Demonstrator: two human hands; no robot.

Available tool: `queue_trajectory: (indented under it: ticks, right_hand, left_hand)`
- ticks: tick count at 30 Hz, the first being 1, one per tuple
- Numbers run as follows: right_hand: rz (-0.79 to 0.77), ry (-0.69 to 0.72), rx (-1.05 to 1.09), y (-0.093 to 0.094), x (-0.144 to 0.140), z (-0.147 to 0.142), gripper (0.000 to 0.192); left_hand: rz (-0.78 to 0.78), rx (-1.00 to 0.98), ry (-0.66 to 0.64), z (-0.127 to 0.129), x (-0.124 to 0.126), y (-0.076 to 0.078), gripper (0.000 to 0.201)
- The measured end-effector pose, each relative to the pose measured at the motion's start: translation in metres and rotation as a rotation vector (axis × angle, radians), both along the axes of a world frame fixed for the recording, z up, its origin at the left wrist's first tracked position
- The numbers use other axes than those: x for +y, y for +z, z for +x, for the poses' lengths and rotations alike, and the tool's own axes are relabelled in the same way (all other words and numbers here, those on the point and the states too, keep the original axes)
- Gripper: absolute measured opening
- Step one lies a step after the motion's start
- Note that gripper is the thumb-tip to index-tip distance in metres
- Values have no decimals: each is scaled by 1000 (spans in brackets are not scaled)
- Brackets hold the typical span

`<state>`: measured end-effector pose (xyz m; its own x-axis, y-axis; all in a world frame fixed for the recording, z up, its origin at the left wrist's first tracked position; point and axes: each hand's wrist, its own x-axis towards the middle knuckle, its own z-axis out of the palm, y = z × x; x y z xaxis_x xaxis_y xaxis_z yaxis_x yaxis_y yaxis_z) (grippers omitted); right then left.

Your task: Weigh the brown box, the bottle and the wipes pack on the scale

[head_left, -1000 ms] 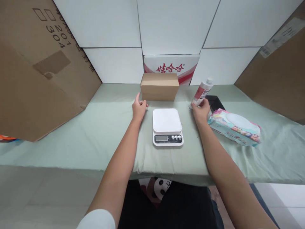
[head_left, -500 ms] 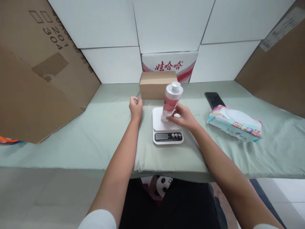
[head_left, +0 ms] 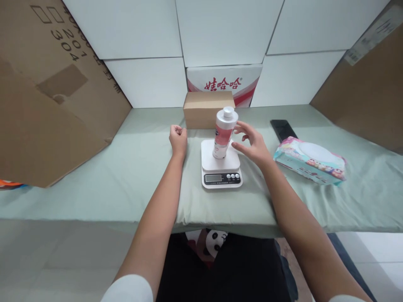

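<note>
A white and pink bottle (head_left: 224,135) with a white cap stands upright on the platform of a white kitchen scale (head_left: 220,166). The scale's small display looks blank from here. Just right of the bottle is my right hand (head_left: 253,143), its fingers spread and curved around that side; nothing is held in it. My left hand (head_left: 178,139) rests on the cloth left of the scale, curled into a loose fist with nothing visible in it.
Behind the bottle lies a brown cardboard box (head_left: 201,113), with a white and red printed carton (head_left: 222,79) at the wall. To the right are a black phone (head_left: 283,130) and a pack of wipes (head_left: 310,161). Large cardboard panels (head_left: 63,126) flank the green-clothed table (head_left: 151,184).
My right hand has let go of the bottle and moved off it to the right, fingers opening. The bottle has gone from tilted to upright on the scale. My left hand stays put.
</note>
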<state>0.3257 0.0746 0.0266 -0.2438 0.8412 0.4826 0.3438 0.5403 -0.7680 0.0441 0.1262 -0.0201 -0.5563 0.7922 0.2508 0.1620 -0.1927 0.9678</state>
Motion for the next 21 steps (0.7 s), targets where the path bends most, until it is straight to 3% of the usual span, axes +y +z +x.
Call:
queue_trajectory:
  ticks: [6,9,13,17,21]
  right_hand:
    - [-63,118,-63,-11,-9,-23,59]
    - [-35,60,-40,-18,-10,-34,44]
    - [56,-174,31,-20,3,-23,41]
    - [107,-470,100,-21,28,17,40]
    - [98,-704,96,-35,52,56,45]
  left_hand:
    - [7,5,0,0,-2,2,25]
    - [5,-4,5,0,-1,2,24]
    - [2,-25,4,-1,-1,3,24]
    - [8,-35,4,-1,1,2,24]
    - [34,-36,5,-1,2,0,21]
